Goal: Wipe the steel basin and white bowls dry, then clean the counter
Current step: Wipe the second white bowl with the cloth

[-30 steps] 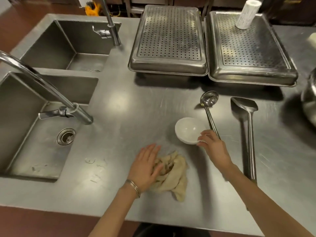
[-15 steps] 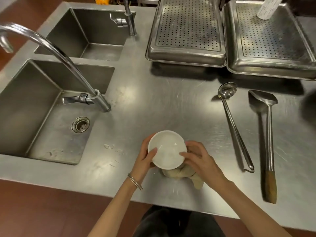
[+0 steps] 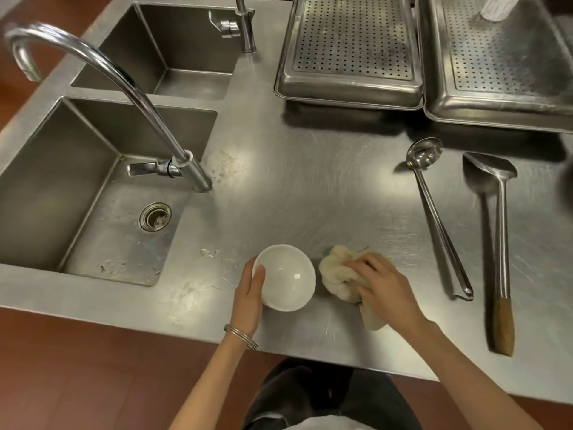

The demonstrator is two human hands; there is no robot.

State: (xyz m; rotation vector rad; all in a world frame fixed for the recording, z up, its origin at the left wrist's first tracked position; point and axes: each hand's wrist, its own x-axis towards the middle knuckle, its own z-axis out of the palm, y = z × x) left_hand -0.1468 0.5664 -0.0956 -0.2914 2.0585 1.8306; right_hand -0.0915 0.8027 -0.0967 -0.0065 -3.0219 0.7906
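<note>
A small white bowl (image 3: 286, 276) is held open side up just above the steel counter (image 3: 310, 187), near its front edge. My left hand (image 3: 249, 294) grips the bowl's left rim, thumb inside. Right beside the bowl lies a crumpled beige cloth (image 3: 339, 276) on the counter, and my right hand (image 3: 383, 285) is closed on it from above. The steel basin shows only as a dark sliver (image 3: 568, 187) at the right edge of the frame.
Two sinks (image 3: 93, 193) with tall taps (image 3: 124, 85) fill the left. Two perforated steel trays (image 3: 350, 48) stand at the back, a white roll (image 3: 496, 7) on the right one. A ladle (image 3: 434, 206) and a wooden-handled spatula (image 3: 499, 231) lie to the right. Small residue spots (image 3: 210, 252) mark the counter.
The bowl went from the counter into both hands over the cloth. Now my left hand alone holds it, and my right hand has shifted right with the cloth.
</note>
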